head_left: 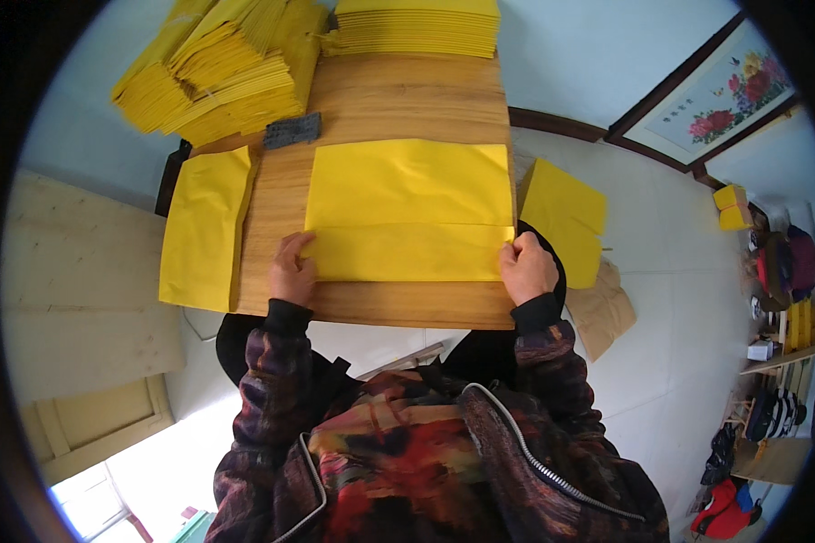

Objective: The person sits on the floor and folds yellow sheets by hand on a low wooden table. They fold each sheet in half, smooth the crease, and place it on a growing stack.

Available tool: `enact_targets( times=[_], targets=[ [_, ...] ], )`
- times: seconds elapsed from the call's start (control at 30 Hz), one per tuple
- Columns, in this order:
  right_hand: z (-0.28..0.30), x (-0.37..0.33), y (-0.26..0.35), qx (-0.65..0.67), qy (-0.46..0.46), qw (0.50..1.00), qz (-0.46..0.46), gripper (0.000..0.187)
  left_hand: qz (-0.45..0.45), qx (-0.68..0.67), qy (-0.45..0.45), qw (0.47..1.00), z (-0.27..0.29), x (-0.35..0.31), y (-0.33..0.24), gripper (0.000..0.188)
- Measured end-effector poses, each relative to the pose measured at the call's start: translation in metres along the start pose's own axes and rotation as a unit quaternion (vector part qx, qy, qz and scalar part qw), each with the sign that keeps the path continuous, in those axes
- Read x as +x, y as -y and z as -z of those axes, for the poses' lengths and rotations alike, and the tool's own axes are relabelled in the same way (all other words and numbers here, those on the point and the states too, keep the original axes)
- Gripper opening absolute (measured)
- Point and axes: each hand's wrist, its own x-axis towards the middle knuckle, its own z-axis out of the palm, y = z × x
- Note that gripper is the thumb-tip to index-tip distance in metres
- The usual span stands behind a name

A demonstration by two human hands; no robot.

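Observation:
A flat yellow sheet (pixel 407 185), of paper or cloth, lies across the wooden table in front of me. Its near part is folded over into a band with a straight crease running from side to side. My left hand (pixel 292 269) grips the left edge of this band between thumb and fingers. At the opposite edge, my right hand (pixel 528 269) is closed on the band's right end, where a small corner sticks up. Left of the sheet rests a narrower yellow folded piece (pixel 204 231), partly over the table's left edge. A small dark grey block or cloth (pixel 292 130) lies beyond my left hand.
Stacks of yellow folded sheets (pixel 417 27) stand at the table's far end, with a messier pile (pixel 235 77) at far left. Below the right edge are another yellow piece (pixel 566 217) and a brown paper piece (pixel 602 308). Shelves with clothes line the far right.

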Motion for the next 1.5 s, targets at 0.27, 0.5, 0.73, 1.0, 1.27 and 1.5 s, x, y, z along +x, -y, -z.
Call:
enact_targets(
  times=[0.27, 0.5, 0.73, 1.0, 1.27, 1.5],
  targets=[
    [0.025, -0.005, 0.018, 0.001, -0.044, 0.997, 0.068, 0.023, 0.035, -0.008, 0.02, 0.999, 0.001, 0.0, 0.001, 0.04],
    [-0.013, -0.04, 0.073, 0.009, 0.119, 0.944, 0.307, 0.063, 0.045, -0.007, 0.038, 0.998, 0.003, 0.004, -0.002, 0.04],
    [-0.024, -0.048, 0.066, -0.022, 0.168, 0.947, 0.271, 0.077, 0.002, 0.021, 0.014, 1.0, 0.0, 0.003, -0.001, 0.039],
    [-0.028, -0.052, 0.053, -0.042, 0.157, 0.96, 0.229, 0.085, 0.017, 0.03, 0.01, 0.999, -0.001, -0.002, -0.007, 0.039],
    [-0.017, -0.045, 0.014, -0.051, 0.098, 0.978, 0.176, 0.087, -0.01, 0.176, -0.006, 0.984, -0.007, -0.002, -0.009, 0.043],
    [-0.022, -0.046, 0.015, -0.083, 0.067, 0.975, 0.197, 0.084, -0.222, 0.219, 0.222, 0.924, -0.103, -0.031, -0.098, 0.053]
  ],
)
